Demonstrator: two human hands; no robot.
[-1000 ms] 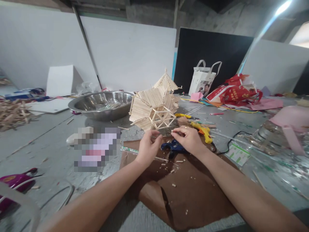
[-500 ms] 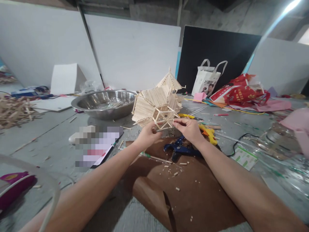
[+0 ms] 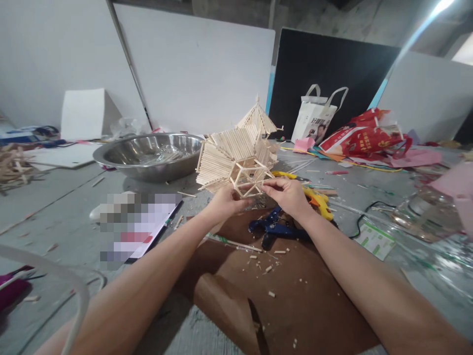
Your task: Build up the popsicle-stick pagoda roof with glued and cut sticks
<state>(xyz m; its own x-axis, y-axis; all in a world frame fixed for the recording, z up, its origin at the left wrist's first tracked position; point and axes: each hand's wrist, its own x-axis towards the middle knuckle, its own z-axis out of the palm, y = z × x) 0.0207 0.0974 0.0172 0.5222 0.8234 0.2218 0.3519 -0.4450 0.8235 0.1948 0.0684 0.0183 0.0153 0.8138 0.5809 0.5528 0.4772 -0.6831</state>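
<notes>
A pavilion model of thin wooden sticks (image 3: 240,145) is tilted so that its hexagonal lattice end faces me. My left hand (image 3: 225,203) is closed on the lower left of that lattice, thumb and fingers around its edge. With thumb and forefinger pinched, my right hand (image 3: 286,193) grips the lattice's right side; whether a separate small stick is between the fingertips I cannot make out. Behind the model rises a pointed stick roof (image 3: 257,118). Beneath the hands lies brown paper (image 3: 295,296) with small cut stick pieces, and a blue-handled cutter tool (image 3: 273,228) rests on it.
A steel basin (image 3: 148,155) stands at the back left. Near my right forearm is a yellow tool (image 3: 321,202). A white tote bag (image 3: 314,121), a red bag (image 3: 369,135) and a clear plastic container (image 3: 417,212) are on the right. A white hose (image 3: 79,291) curves across the lower left.
The view has shifted slightly, so the surroundings on the left sit further left. Both hands keep their hold on the model, which has barely moved.
</notes>
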